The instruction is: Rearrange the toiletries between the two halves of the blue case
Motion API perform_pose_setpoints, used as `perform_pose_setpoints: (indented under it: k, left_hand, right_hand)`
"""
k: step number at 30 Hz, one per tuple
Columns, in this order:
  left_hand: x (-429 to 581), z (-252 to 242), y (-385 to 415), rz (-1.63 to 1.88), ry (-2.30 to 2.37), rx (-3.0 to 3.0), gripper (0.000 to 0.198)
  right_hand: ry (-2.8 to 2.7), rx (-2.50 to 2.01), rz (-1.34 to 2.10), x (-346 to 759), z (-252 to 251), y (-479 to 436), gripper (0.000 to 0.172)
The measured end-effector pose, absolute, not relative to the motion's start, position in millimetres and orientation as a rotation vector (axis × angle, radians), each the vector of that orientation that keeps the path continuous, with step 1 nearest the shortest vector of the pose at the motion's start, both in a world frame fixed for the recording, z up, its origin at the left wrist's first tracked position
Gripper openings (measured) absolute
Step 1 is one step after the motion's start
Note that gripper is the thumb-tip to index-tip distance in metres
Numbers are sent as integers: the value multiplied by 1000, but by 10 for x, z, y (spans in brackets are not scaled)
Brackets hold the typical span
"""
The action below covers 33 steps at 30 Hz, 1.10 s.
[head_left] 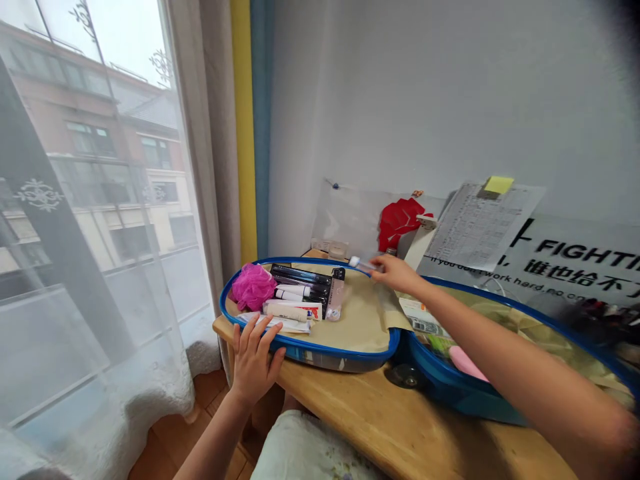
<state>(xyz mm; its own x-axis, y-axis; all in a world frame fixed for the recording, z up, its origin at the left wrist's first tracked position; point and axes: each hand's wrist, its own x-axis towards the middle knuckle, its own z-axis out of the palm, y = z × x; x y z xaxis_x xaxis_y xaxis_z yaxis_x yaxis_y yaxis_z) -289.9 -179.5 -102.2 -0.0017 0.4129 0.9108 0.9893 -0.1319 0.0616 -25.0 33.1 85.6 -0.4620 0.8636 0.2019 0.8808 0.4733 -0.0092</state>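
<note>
Right hand [394,272] pinches clear bottle [366,265] — long axis left-right, white end leftward — by blue case's [320,353] far rim; left hand [254,361] spread over near rim.

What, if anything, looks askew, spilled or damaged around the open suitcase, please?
No spill or damage stands out in the suitcase. Behind it, though, the printed sheet sits at a slant, covering part of the poster's lettering, so it looks askew.

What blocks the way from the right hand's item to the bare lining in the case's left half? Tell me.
Nothing visible covers the bare lining. The right hand holds the blurred, white-capped item near the far blue rim; whether the rim stands between, I cannot tell. The slim package lies left.
</note>
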Motion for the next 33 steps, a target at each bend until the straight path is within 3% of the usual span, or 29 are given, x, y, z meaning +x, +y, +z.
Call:
perform_pose_setpoints:
  k: [4, 8, 18, 24, 28, 33]
  left_hand:
    - [-2896, -1015, -1797, -1122, -1477, -1613, 38]
    - [-2887, -1011, -1795, -1128, -1471, -1612, 37]
    - [-2883, -1037, -1798, -1129, -1514, -1617, 39]
    - [-2886, -1014, -1796, -1131, -1470, -1609, 38]
    - [-2895, -1008, -1796, -1118, -1462, -1611, 38]
    - [-2910, -1017, -1790, -1096, -1427, -1608, 37]
  right_hand:
    - [-2711, -1307, -12, -1107, 652, 186, 30]
    - [-2770, -1241, 45, -1699, 444, 115, 35]
    - [-2809, -1213, 108, -1948, 307, 147, 35]
    - [-2742, -1176, 124, -1571, 618, 326, 32]
    - [-2583, -1298, 88, -862, 941, 549, 28]
    - [-2442, -1527, 64, 208, 1143, 686, 34]
